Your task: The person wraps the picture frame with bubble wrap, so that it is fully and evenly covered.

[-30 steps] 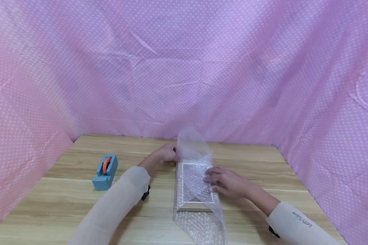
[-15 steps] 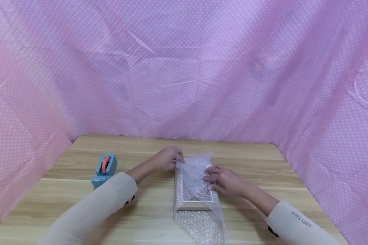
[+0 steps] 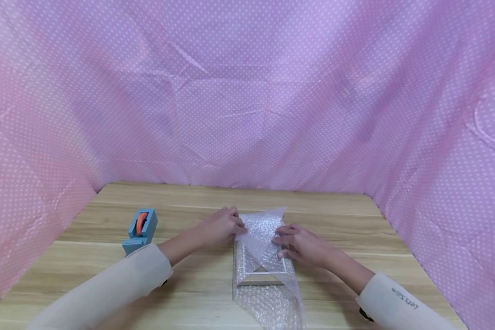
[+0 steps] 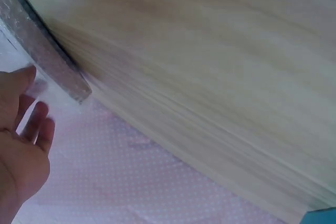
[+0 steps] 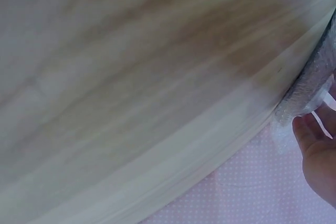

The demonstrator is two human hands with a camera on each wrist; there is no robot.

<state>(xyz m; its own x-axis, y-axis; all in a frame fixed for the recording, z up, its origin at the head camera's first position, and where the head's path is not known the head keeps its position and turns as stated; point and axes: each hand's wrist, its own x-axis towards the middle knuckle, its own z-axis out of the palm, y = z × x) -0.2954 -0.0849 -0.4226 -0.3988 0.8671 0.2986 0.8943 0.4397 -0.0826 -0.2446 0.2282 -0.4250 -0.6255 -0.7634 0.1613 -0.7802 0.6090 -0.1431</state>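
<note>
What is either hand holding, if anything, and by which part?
The left hand pinches the bubble wrap by its left edge near the far end; the right hand rests on its right side, no grip evident.

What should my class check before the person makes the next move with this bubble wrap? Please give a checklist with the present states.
1. Left hand holding the far fold: ok, it pinches the bubble wrap at the far left corner.
2. Right hand steadying the bundle: ok, its fingers rest on the right side.
3. Near end of the frame covered: not ok, its wooden edge shows and the near flap lies spread on the table.
4. Tape dispenser at hand: ok, it stands to the left with an orange roll.
5. Underside fully wrapped: cannot tell, it faces down.
</note>
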